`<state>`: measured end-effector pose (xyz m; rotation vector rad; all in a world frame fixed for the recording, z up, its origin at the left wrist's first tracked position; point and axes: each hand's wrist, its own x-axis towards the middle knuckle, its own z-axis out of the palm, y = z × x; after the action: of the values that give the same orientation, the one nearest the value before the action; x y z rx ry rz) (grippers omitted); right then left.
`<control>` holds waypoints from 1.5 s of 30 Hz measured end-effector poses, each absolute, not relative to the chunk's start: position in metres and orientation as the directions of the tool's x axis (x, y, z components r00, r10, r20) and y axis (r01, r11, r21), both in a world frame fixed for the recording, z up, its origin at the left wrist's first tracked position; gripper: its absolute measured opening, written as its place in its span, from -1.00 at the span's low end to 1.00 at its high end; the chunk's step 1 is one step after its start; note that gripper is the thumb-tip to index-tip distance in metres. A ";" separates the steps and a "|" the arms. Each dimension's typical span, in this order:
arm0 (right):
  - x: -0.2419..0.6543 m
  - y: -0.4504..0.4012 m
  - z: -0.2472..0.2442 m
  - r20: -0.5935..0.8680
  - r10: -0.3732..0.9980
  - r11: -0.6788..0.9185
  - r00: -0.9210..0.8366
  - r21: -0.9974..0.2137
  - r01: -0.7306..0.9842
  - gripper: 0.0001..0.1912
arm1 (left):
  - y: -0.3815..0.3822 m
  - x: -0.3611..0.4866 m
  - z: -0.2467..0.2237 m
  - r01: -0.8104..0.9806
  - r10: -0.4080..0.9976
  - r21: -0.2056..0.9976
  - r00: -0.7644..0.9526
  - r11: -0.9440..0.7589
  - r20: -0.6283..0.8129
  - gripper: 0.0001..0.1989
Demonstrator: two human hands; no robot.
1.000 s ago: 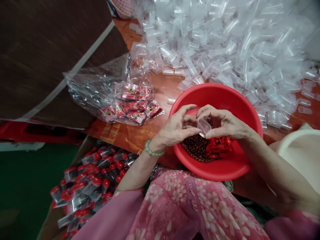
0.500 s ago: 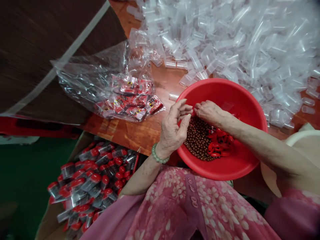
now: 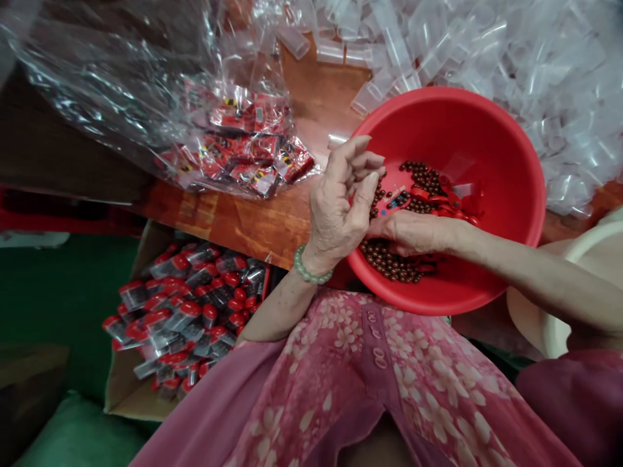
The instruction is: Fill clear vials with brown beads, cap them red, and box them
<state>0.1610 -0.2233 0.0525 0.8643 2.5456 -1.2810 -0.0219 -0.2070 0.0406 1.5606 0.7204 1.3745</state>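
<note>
A red basin (image 3: 452,104) holds brown beads (image 3: 392,263) and red plastic pieces (image 3: 445,201). At its left rim my left hand (image 3: 341,201), with a green bead bracelet (image 3: 311,266) on the wrist, is raised with fingers curved and spread, nothing seen in it. Down among the beads, my right hand (image 3: 409,232) has its palm turned down and its fingertips buried or hidden near my left wrist side. Small colored bits (image 3: 398,196) lie between the beads.
Clear plastic tubes (image 3: 438,39) are heaped at the back right. Red packets (image 3: 257,146) in clear film lie left of the basin. A cardboard box (image 3: 129,395) holds red-capped tubes (image 3: 185,311). A pale bucket (image 3: 594,243) stands at the right.
My right hand has moved from the basin's far left side toward its near side, pushing through the beads, which are now parted. The view has shifted, and my left hand keeps much the same pose.
</note>
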 end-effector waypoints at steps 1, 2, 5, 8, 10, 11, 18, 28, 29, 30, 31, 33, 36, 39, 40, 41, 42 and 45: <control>0.164 -0.222 0.053 -0.377 0.451 0.387 -0.809 -0.734 0.558 -0.56 | -0.207 -0.022 0.041 -0.144 0.879 0.901 0.205 -0.408 0.431 -0.69; 0.166 -0.221 0.054 -0.376 0.479 0.307 -0.793 -0.775 0.553 -0.58 | -0.207 -0.022 0.042 -0.143 0.886 0.908 0.204 -0.393 0.416 -0.69; 0.170 -0.220 0.062 -0.374 0.541 0.090 -0.753 -0.865 0.494 -0.61 | -0.208 -0.025 0.047 -0.114 0.898 0.929 0.241 -0.351 0.369 -0.68; 0.171 -0.220 0.077 -0.349 0.587 -0.060 -0.730 -0.918 0.391 -0.60 | -0.214 -0.031 0.058 -0.092 0.903 0.953 0.305 -0.290 0.304 -0.63; 0.174 -0.222 0.087 -0.326 0.617 -0.138 -0.717 -0.941 0.309 -0.58 | -0.220 -0.037 0.067 -0.089 0.895 0.968 0.369 -0.234 0.251 -0.62; 0.176 -0.223 0.092 -0.307 0.635 -0.167 -0.709 -0.951 0.262 -0.57 | -0.223 -0.040 0.071 -0.079 0.882 0.975 0.415 -0.209 0.223 -0.61; 0.190 -0.229 0.109 -0.189 0.747 -0.135 -0.637 -0.982 0.132 -0.54 | -0.230 -0.044 0.079 0.026 0.688 0.973 0.712 -0.227 0.141 -0.41; 0.203 -0.235 0.117 -0.045 0.846 0.135 -0.532 -0.946 0.295 -0.47 | -0.231 -0.035 0.069 -0.087 0.732 0.996 0.680 0.035 0.034 -0.36; 0.210 -0.234 0.114 -0.081 0.854 0.120 -0.513 -0.931 0.345 -0.46 | -0.231 -0.035 0.071 -0.099 0.738 0.993 0.675 0.064 0.019 -0.40; 0.216 -0.233 0.111 -0.121 0.861 0.111 -0.493 -0.903 0.415 -0.47 | -0.231 -0.035 0.073 -0.102 0.743 0.991 0.669 0.092 0.000 -0.45; 0.223 -0.232 0.106 -0.162 0.868 0.114 -0.469 -0.855 0.506 -0.51 | -0.231 -0.034 0.076 -0.103 0.748 0.988 0.664 0.113 -0.016 -0.49; 0.234 -0.228 0.092 -0.270 0.873 0.150 -0.406 -0.644 0.750 -0.59 | -0.231 -0.033 0.080 -0.114 0.750 0.983 0.660 0.143 -0.033 -0.59; 0.240 -0.224 0.071 -0.493 0.837 0.190 -0.237 -0.143 0.971 -0.61 | -0.228 -0.031 0.083 -0.160 0.751 0.966 0.658 0.205 -0.050 -0.70; 0.236 -0.223 0.059 -0.558 0.815 0.206 -0.160 0.021 0.978 -0.64 | -0.226 -0.030 0.082 -0.205 0.747 0.939 0.661 0.276 -0.075 -0.71; 0.234 -0.223 0.058 -0.556 0.814 0.210 -0.166 0.015 0.978 -0.68 | -0.225 -0.030 0.081 -0.213 0.742 0.931 0.665 0.296 -0.083 -0.70; 0.234 -0.223 0.058 -0.552 0.816 0.212 -0.173 0.007 0.977 -0.72 | -0.224 -0.030 0.081 -0.220 0.738 0.923 0.669 0.315 -0.092 -0.69; 0.235 -0.222 0.058 -0.548 0.818 0.212 -0.173 0.008 0.977 -0.76 | -0.224 -0.030 0.080 -0.228 0.734 0.914 0.672 0.334 -0.100 -0.68; 0.245 -0.224 0.066 -0.505 0.845 0.192 -0.175 -0.020 0.981 -0.85 | -0.224 -0.030 0.077 -0.262 0.728 0.895 0.679 0.362 -0.096 -0.67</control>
<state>0.2447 -0.2237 0.0664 1.7130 2.0913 -0.4869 -0.0301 -0.2238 0.0774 1.0111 0.5349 0.6772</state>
